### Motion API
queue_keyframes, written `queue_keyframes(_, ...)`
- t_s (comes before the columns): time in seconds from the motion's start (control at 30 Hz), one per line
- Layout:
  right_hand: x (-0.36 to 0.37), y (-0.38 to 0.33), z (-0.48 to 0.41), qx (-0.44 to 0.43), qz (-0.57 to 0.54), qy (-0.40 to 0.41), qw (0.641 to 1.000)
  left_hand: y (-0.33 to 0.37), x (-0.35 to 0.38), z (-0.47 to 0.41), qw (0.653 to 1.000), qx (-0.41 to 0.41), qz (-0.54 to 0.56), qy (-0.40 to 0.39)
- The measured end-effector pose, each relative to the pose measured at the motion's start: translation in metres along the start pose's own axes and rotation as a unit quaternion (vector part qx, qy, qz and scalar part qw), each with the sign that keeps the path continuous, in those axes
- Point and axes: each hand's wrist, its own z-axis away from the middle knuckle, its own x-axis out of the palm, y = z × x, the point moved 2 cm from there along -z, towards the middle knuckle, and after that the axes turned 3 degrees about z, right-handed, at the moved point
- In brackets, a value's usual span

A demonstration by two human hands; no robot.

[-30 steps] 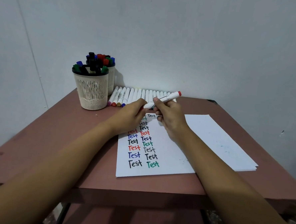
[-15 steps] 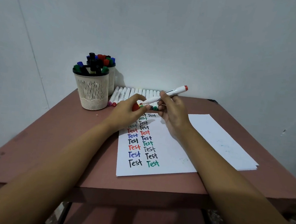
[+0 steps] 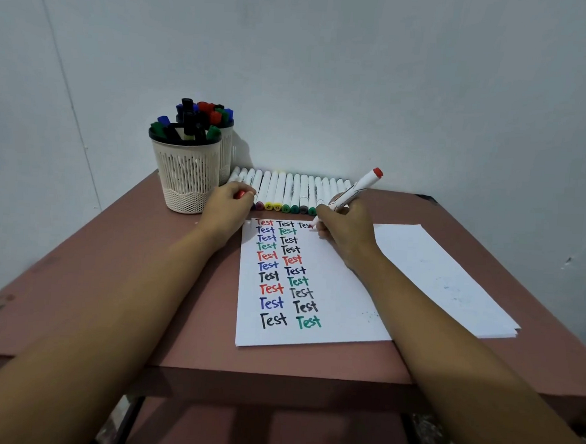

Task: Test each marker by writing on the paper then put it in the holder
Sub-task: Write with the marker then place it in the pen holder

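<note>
My right hand (image 3: 344,230) grips a white marker (image 3: 353,191) with a red end, its tip down on the top row of the paper (image 3: 331,299), right of the third "Test". The sheet carries columns of "Test" in red, blue, green and black. My left hand (image 3: 229,207) rests at the paper's top left corner and pinches the red cap (image 3: 241,194). A cream mesh holder (image 3: 186,174) full of capped markers stands at the back left, with a second holder (image 3: 225,149) behind it.
A row of several white markers (image 3: 286,190) lies along the table's back edge against the wall. More sheets (image 3: 453,276) lie stacked under the written one, fanning out to the right. The reddish-brown table (image 3: 109,279) ends close to the wall.
The cap has come off the marker and stays in my left hand, which moved left. My right hand turned the marker upright and lowered its tip onto the paper.
</note>
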Motion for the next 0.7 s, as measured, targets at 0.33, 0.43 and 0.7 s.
queue_keyframes(0.33,0.0040,0.0021,0.0018,-0.007,0.026,-0.026,0.999,-0.0013,-0.0010,-0.0002,1.000,-0.002,-0.009,-0.009)
queue_keyframes(0.43,0.0045,0.0018,0.0025,-0.006,0.034,-0.031,0.999,-0.0003,-0.0005,0.0017,1.000,0.002,-0.011,-0.006)
queue_keyframes(0.7,0.0041,0.0019,0.0015,-0.013,0.044,0.001,0.999,0.0011,-0.0017,0.0036,0.999,0.011,-0.022,-0.024)
